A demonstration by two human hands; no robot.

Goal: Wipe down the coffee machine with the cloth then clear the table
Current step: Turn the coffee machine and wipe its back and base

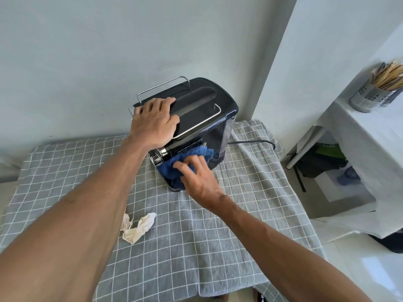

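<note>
A black coffee machine [202, 105] with chrome rails stands at the far middle of the table, against the wall. My left hand [153, 122] rests flat on its top near the left rail, fingers spread. My right hand [196, 177] presses a blue cloth [187, 159] against the machine's front, fingers straight over the bunched fabric. The lower front of the machine is hidden by the cloth and hand. Crumpled white tissues [137, 227] lie on the table's near left.
A grey checked tablecloth [239, 214] covers the table. The machine's black power cord [253, 142] runs off to the right. On the right a white shelf unit [370, 136] carries a metal holder of sticks [375, 90], with bags stored beneath it.
</note>
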